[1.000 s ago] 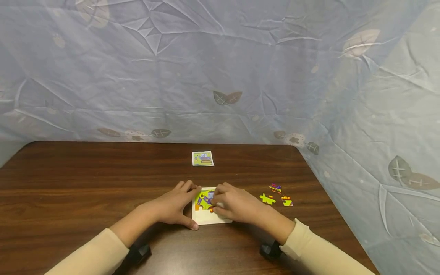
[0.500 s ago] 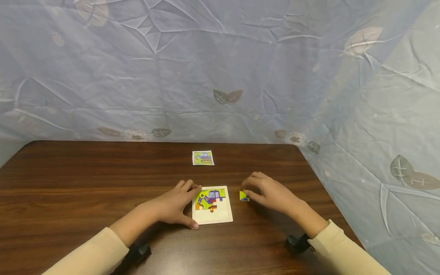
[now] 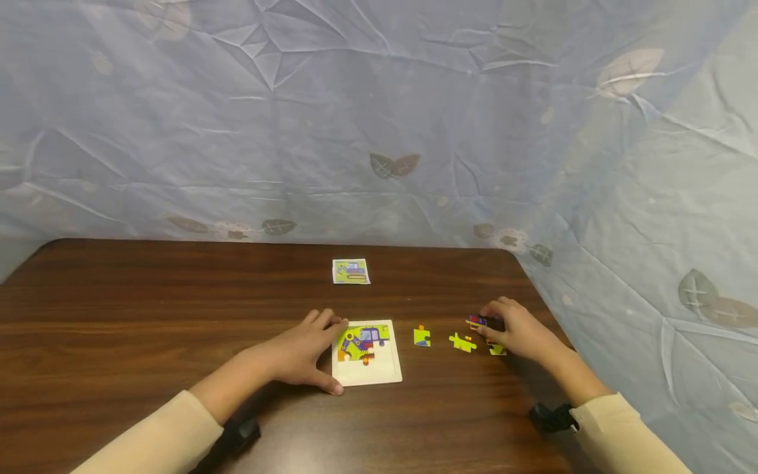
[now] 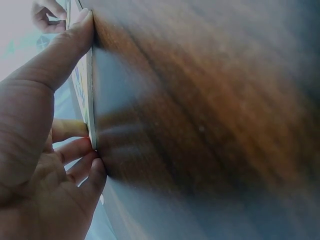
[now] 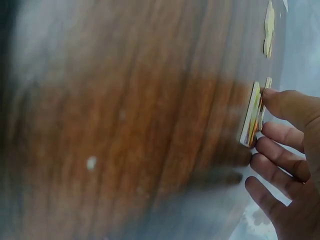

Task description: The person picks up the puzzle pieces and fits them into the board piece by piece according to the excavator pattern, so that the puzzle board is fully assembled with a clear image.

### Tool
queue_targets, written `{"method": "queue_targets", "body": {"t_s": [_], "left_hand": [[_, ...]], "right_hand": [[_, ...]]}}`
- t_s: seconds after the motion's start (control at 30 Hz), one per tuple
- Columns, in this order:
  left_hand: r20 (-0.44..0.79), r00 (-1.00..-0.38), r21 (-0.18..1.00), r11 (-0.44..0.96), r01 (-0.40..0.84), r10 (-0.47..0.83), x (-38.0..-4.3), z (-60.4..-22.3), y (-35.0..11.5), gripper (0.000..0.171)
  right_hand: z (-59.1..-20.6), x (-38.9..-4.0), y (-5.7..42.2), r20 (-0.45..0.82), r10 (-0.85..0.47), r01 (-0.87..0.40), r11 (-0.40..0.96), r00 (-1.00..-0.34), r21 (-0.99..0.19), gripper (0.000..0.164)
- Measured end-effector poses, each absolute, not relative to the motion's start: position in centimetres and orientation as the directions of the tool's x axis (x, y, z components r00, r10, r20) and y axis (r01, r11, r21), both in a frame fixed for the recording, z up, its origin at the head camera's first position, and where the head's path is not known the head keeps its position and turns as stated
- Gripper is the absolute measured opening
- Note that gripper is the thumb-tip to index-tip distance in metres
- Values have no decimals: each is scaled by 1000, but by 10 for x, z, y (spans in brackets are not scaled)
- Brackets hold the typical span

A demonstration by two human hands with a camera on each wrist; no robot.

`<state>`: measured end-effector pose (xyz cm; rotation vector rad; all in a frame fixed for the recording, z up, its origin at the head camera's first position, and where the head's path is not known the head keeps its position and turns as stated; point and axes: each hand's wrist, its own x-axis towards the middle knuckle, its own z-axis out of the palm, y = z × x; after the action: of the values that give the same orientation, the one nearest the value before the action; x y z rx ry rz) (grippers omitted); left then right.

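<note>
A white puzzle tray [image 3: 370, 375] lies on the table, its upper part filled with pieces of a purple digger on green. My left hand [image 3: 302, 352] holds the tray's left side, thumb at the near corner and index finger at the far corner. My right hand [image 3: 521, 332] is at the loose pieces on the right, thumb and index finger on either side of a purple and red puzzle piece [image 3: 474, 322] lying on the table. A green corner piece [image 3: 498, 350] is partly covered by that hand. In the right wrist view the thumb [image 5: 287, 104] touches a piece's edge.
Two more green puzzle pieces, one with a blue corner [image 3: 422, 338] and one knobbed [image 3: 462, 343], lie between tray and right hand. A picture card [image 3: 351, 271] of the digger lies farther back on the brown table [image 3: 177, 296]. A grey leaf-patterned cloth [image 3: 331, 131] hangs behind.
My right hand has gone from the tray to the right, leaving the green piece with the blue corner beside the tray, and has reached the farther loose pieces. My left hand has stayed.
</note>
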<state>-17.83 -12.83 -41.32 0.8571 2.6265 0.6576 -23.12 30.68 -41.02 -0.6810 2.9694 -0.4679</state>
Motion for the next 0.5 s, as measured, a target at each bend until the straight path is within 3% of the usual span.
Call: {"method": "queue_targets", "body": {"t_s": [0.5], "left_hand": [[-160, -792, 517, 734, 442, 589, -176, -412, -127, 113]], "right_hand": [[-413, -234, 319, 90, -492, -494, 812, -866, -311, 15]]}}
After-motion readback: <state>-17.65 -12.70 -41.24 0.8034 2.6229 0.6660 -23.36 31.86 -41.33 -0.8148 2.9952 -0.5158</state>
